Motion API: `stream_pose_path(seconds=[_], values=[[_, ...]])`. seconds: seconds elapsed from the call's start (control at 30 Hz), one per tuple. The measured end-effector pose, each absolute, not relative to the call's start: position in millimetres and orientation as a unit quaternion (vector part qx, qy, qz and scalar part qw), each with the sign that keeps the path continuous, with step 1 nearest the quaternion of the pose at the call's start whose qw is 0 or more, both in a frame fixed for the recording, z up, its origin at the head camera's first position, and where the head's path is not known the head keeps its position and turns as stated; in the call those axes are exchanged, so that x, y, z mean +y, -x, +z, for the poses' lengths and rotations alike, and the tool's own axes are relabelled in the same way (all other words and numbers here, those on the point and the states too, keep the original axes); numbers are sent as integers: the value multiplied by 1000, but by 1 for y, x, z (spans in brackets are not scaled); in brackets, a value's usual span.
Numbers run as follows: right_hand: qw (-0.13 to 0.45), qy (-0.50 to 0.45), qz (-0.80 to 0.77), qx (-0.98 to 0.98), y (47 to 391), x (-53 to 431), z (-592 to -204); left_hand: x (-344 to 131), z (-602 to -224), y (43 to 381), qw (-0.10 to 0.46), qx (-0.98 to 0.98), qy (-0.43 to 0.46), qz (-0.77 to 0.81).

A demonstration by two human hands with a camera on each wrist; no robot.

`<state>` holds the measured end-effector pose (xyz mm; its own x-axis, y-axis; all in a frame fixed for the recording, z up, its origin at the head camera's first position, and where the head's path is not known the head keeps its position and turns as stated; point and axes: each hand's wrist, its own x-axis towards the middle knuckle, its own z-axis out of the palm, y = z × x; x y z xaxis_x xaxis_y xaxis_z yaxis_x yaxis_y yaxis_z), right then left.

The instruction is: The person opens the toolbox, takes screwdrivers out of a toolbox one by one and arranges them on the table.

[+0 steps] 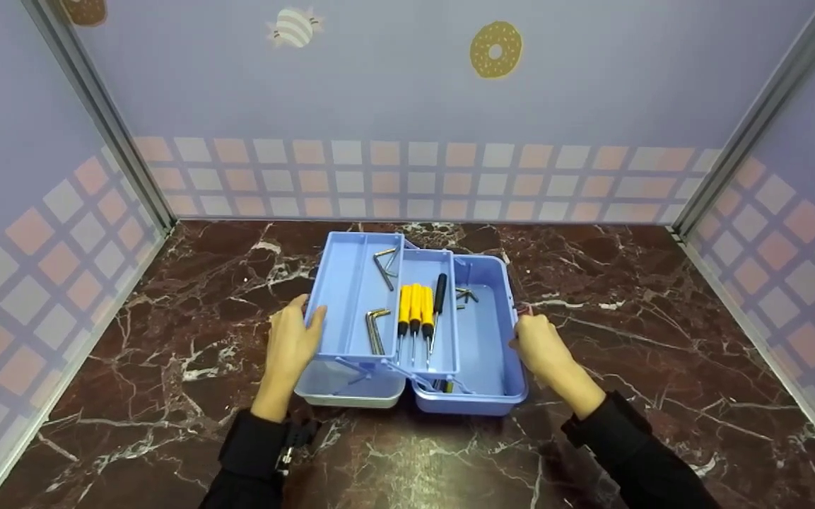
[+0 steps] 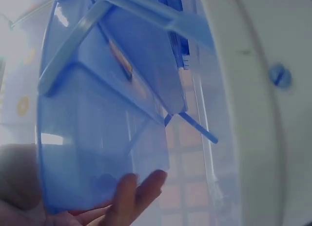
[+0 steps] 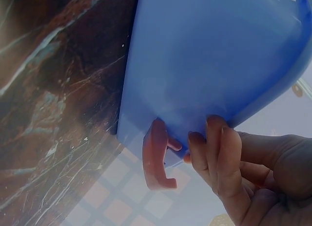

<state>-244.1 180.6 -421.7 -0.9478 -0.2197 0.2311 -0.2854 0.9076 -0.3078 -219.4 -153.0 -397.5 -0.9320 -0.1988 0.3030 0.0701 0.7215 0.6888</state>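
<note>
A light blue cantilever toolbox [image 1: 474,404] stands opened out, its two trays spread leftward over the lid [image 1: 347,396]. My left hand [image 1: 290,353] grips the upper tray [image 1: 340,297] by its left edge, thumb over the rim, fingers beneath in the left wrist view. On the toolbox's right side, my right hand [image 1: 545,346] pinches the rim, beside a pink latch [image 3: 155,158] that hangs loose. L-shaped hex keys [image 1: 374,332] lie in the upper tray. The lower tray holds yellow-handled screwdrivers [image 1: 415,307] and a black-handled screwdriver [image 1: 440,291].
More small hex keys [image 1: 466,294] lie in the box's bottom. Part of the bottom is hidden under the lower tray. A dark marbled tabletop [image 1: 188,311] carries the toolbox, with a patterned wall [image 1: 407,106] behind and panels on both sides.
</note>
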Motion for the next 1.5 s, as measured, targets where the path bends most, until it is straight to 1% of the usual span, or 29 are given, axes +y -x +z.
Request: stream_pose_path(seconds=[0.1,0.2,0.43,0.6,0.8,0.9,1.0,1.13,1.37,1.5], values=[[94,-125,172,-973,244,180,-421,-151,-400,222,206,-904,-33,-374],[92,-123,174,-973,244,180,-421,-151,-403,223,218,-901,-38,-373],[98,-117,151,-977,243,178,-417,-151,-405,223,224,-899,-38,-375],[91,-106,120,-983,245,169,-403,-153,-407,222,230,-894,-36,-384],[135,-128,120,-975,249,141,-374,-155,-409,220,240,-892,-38,-382],[144,-143,135,-970,256,125,-362,-155,-408,220,240,-890,-37,-385],[125,-143,145,-971,266,110,-354,-154,-408,221,234,-890,-38,-389],[78,-127,142,-979,282,94,-353,-153,-407,221,220,-893,-44,-391],[17,-82,139,-987,304,75,-365,-154,-408,222,211,-894,-48,-392],[-6,-62,120,-991,311,68,-372,-153,-409,223,223,-892,-45,-391]])
